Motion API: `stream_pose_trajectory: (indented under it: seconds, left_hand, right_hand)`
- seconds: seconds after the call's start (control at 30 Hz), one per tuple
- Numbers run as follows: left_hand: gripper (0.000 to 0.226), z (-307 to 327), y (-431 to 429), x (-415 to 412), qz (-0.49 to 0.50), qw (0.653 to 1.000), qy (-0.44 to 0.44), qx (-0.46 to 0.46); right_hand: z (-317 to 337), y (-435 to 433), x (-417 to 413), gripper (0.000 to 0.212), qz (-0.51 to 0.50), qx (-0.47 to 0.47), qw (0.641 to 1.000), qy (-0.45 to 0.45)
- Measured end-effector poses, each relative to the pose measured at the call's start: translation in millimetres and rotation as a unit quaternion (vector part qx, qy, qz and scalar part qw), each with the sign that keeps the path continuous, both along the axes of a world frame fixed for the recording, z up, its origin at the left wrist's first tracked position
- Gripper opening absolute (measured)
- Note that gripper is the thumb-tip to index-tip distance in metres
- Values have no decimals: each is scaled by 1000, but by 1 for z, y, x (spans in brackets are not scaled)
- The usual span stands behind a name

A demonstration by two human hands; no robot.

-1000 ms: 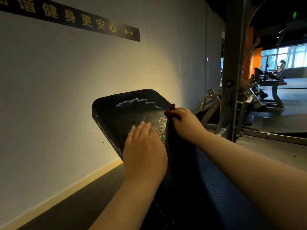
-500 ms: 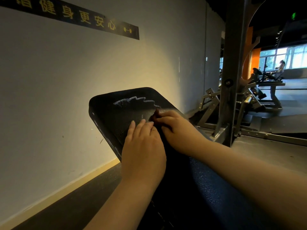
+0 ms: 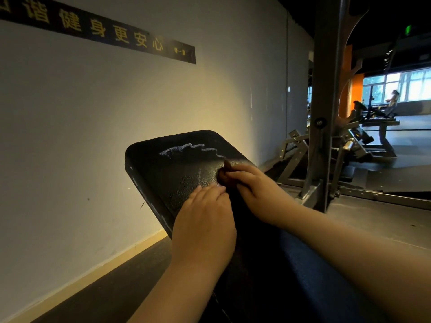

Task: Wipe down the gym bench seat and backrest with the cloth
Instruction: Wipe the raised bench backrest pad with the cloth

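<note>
Right grip [image 3: 258,190] curls its fingers round a bunched dark brown cloth [image 3: 222,177] and presses it onto the black, pebble-textured padded backrest [image 3: 168,176] of the gym bench, near the pad's right edge and just below a pale wavy streak [image 3: 191,147]. Left grip [image 3: 205,224] lies flat on the pad with straight fingers, holding nothing, its fingertips just beside the cloth. Behind the tilted pad is a white wall [image 3: 93,117], and a grey metal upright [image 3: 324,89] rises to the right.
</note>
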State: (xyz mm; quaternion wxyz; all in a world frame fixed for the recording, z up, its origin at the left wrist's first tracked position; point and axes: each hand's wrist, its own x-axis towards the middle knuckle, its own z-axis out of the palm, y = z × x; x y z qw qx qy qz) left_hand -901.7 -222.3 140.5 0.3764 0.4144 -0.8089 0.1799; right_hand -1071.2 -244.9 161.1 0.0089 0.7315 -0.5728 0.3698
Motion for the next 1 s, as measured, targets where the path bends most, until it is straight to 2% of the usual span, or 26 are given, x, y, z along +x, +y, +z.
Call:
stream_pose_trajectory:
  seconds: [0.07,0.13,0.27,0.33,0.4,0.53,0.63,0.8,1.0]
  left_hand:
    - [32,-3,-2,-1,4,1000,2,-6]
    - [36,-3,-3,-1,6,1000,6,-24]
    - [25,-2,0,0,4,998,17,-53]
    - [22,-1,0,-1,6,999,28,-45]
    - [25,-3,-2,-2,10,999,25,-31]
    - [30,-6,-4,-3,14,1000,20,-10]
    - [30,-6,-2,-3,16,1000,26,4]
    - [26,-6,-3,-4,-1,998,45,-47]
    - [27,-7,-4,-2,8,997,75,-34]
  right_hand:
    - [7,-19,-14,41,-76,15,995,-69]
    - [9,-22,-5,41,-114,6,988,-100]
    - [-11,13,29,40,-2,-61,997,-53]
    - [-16,26,23,40,46,-60,997,-21]
    - [-12,12,2,40,22,-34,999,-19]
    - [2,-23,-31,40,-101,9,989,-104]
    - [-8,-14,-29,41,-87,-7,992,-92]
    - [-41,32,-43,43,10,-30,998,-62]
    - [-1,-18,-14,38,-118,-7,987,-105]
